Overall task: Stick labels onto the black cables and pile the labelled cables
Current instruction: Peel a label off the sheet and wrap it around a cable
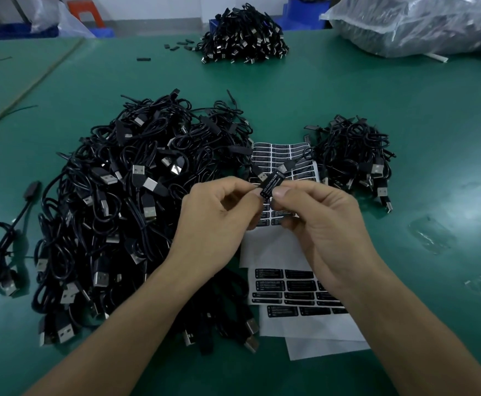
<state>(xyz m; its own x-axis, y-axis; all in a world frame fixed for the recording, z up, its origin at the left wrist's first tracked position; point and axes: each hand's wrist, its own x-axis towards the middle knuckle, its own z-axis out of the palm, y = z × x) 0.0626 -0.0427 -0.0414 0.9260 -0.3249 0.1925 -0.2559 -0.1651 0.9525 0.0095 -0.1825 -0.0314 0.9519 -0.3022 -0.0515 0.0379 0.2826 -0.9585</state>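
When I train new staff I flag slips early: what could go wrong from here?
1. The left hand and right hand pinch the held cable where the label sits. Their fingers cover part of it, so it may set crooked or creased.
2. The held cable trails over the label sheet toward the small pile and could snag there.
3. The large pile crowds the sheet, so labelled and unlabelled cables might mix.

Two bare forearms reach forward and meet over the label sheet. The left grip and right grip face each other with curled fingers, each pinching the same small cable block between thumb and forefinger.
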